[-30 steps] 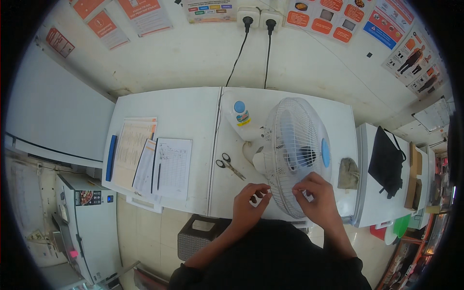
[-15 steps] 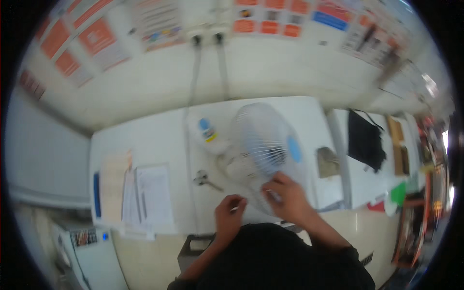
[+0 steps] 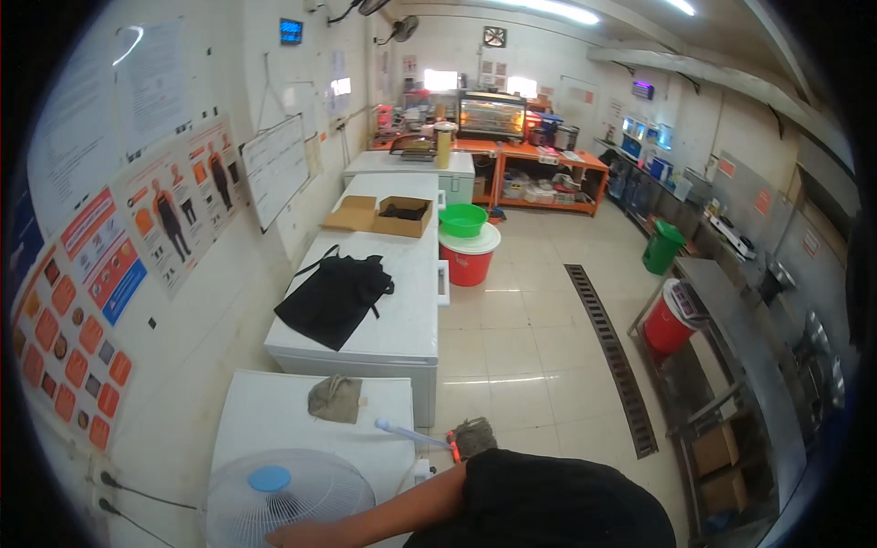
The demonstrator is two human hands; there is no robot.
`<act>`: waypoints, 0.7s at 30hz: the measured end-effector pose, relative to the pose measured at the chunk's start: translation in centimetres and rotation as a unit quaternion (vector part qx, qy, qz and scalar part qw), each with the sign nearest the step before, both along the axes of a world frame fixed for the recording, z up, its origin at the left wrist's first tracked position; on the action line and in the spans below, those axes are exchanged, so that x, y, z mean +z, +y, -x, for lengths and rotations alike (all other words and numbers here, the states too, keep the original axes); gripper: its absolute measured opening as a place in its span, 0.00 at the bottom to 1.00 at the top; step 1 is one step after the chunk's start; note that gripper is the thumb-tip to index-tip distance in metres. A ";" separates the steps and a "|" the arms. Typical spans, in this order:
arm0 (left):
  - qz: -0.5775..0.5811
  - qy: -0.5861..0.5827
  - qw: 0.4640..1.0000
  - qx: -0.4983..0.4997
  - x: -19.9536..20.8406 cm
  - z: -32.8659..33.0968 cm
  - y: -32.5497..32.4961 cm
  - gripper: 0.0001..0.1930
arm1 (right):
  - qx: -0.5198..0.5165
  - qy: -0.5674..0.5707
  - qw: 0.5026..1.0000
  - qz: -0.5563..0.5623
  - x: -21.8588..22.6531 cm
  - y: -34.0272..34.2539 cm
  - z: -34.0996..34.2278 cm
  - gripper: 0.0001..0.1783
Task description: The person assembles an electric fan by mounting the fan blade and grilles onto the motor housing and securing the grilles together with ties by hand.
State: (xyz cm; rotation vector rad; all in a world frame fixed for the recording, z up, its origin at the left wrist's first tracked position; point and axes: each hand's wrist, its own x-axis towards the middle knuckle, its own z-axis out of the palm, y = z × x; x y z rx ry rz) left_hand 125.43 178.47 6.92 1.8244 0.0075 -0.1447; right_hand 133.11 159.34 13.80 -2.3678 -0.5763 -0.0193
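The white fan (image 3: 301,484), with its round wire grille and blue centre cap (image 3: 269,479), lies on a white chest top at the lower left. My right forearm reaches across to it, and my right hand (image 3: 309,535) is at the grille's near side. The picture's lower edge cuts that hand off, so its grip cannot be made out. My left hand is out of view. Beyond the fan, a crumpled grey-brown cloth (image 3: 335,399) rests on the same top.
A black apron (image 3: 336,297) and an open cardboard box (image 3: 405,217) lie on the chest freezer (image 3: 402,352) ahead. Beside it stand a red bucket (image 3: 470,267) with a green basin (image 3: 463,219) and a mop (image 3: 473,438). A steel table (image 3: 722,283) stands right.
My view has swung right and up, from the fan and papers to the length of the room. My left hand has left the picture; my right hand now shows at the lower edge.
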 end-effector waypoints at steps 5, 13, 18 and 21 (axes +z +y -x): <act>-0.058 -0.082 0.992 -0.071 0.0 -0.9 0.3 0.22 | -0.012 -0.028 0.999 -0.015 -1.0 0.8 -0.1 0.07; 0.094 -0.055 0.992 0.063 -7.1 -2.5 2.5 0.20 | 0.000 -0.142 0.981 -0.129 -5.7 1.6 -0.9 0.05; 0.217 0.134 0.964 0.079 -1.3 -1.1 -0.9 0.18 | -0.063 -0.071 0.993 -0.067 -2.0 -0.3 1.0 0.05; 0.298 0.173 0.935 0.079 -2.9 -0.8 -0.2 0.19 | -0.020 -0.087 0.992 -0.084 -1.5 1.0 1.1 0.07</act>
